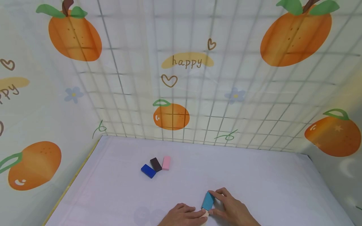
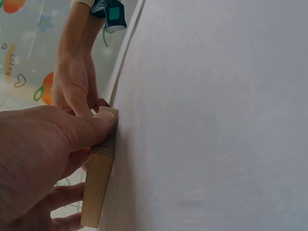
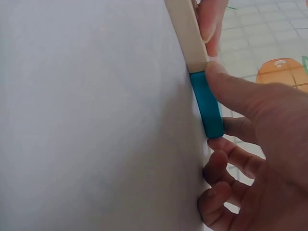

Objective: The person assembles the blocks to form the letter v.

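Observation:
A teal rectangular block point(image 1: 208, 201) lies on the white surface near the front of the head view. My right hand point(image 1: 232, 207) pinches it, with the thumb by its near end and fingertips along its far end. Directly against that near end is a pale wooden block point(image 2: 97, 185), which my left hand point(image 1: 183, 216) grips between thumb and fingers. From the right wrist, the teal block point(image 3: 208, 107) and the wooden block point(image 3: 186, 36) appear end to end, touching in a line. In the head view the left fingers cover most of the wooden block.
Farther back to the left, a blue block point(image 1: 148, 171), a dark brown block point(image 1: 156, 164) and a pink block point(image 1: 166, 163) lie close together on the white tabletop point(image 1: 113, 191). A cloth wall point(image 1: 192, 91) printed with oranges rises behind and at both sides.

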Available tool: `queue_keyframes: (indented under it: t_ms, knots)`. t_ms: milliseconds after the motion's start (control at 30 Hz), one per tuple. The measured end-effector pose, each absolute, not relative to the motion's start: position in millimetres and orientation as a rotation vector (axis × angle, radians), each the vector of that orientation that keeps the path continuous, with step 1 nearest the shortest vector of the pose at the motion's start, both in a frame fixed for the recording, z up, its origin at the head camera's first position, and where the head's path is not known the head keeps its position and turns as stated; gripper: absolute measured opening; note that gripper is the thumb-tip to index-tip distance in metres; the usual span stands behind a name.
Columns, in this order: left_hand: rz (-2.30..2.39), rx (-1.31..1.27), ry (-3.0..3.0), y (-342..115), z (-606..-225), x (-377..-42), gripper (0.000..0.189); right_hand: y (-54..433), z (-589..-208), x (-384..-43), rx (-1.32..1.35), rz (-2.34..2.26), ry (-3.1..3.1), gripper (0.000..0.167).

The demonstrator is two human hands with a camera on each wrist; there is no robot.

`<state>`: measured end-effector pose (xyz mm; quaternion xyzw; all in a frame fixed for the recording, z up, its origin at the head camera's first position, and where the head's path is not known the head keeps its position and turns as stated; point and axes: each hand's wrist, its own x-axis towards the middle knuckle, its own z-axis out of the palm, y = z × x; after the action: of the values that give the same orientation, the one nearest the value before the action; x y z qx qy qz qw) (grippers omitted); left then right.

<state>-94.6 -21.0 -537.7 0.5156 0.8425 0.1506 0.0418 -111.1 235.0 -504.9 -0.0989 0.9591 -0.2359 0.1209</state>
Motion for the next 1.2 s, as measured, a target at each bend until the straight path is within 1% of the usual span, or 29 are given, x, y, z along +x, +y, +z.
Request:
queue_keyframes:
  t_ms: [433,867,1200]
  knots:
    - [0.38,1.557,2.565,-19.3,-532.0,-96.2,0.06,239.6,-508.2,-108.8,-0.389,-0.685,2.833,0.07]
    - [0.391,1.548,2.549,-18.5,-531.8,-96.0,0.06,239.9,-508.6,-110.5,-0.361,-0.668,2.819,0.073]
    - [0.409,1.532,2.534,-19.9,-528.8,-95.8,0.058,246.1,-506.4,-113.8,-0.344,-0.8,2.758,0.073]
